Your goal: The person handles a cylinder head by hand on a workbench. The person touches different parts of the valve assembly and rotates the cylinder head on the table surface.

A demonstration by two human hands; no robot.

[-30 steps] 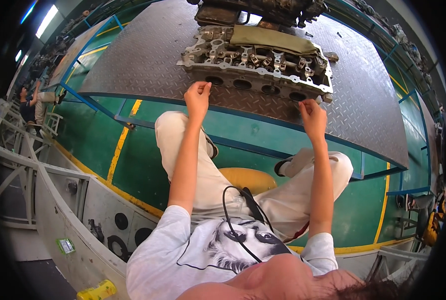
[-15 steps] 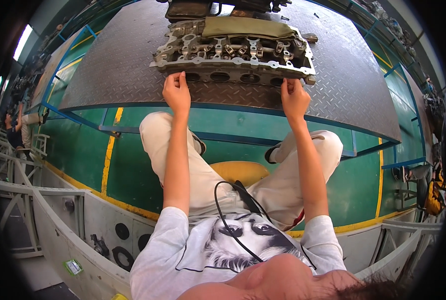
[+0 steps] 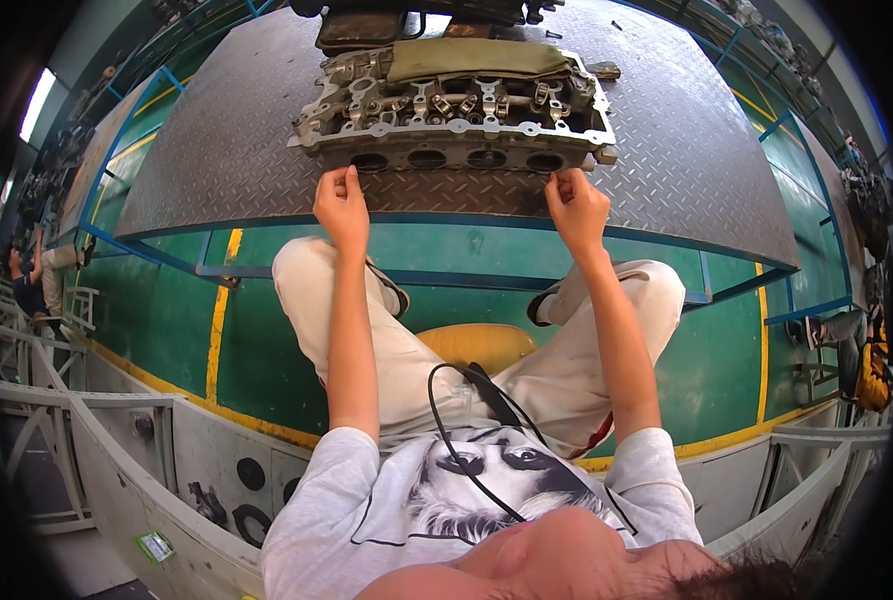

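Both hands sit slightly lower against the engine's cylinder head (image 3: pixel 452 128) than half a second ago, drawn a little toward the person; the head's place on the table looks the same, though the whole view has shifted somewhat. Left hand (image 3: pixel 342 208) has its fingers curled and its thumb and fingertip brought together just beside the leftmost round port. Right hand (image 3: pixel 578 210) is closed in the same way below the rightmost port. Whether either one pinches something small or touches the metal, I cannot tell.

Between the hands runs the lower edge of the cylinder head, which lies along the near side of the treadplate table (image 3: pixel 207 150), its valve gear facing up. A narrow strip of treadplate separates it from the table's near edge, and both wrists cross that edge. Wider plate stretches to the left and right, giving sideways room. Over the head's far side lies a folded olive cloth (image 3: pixel 477 60); just beyond stands a dark engine part (image 3: pixel 367 28), cut off by the top rim. Nearer the body, the knees flank a yellow stool seat (image 3: pixel 479 345) above the green floor (image 3: pixel 267 350).
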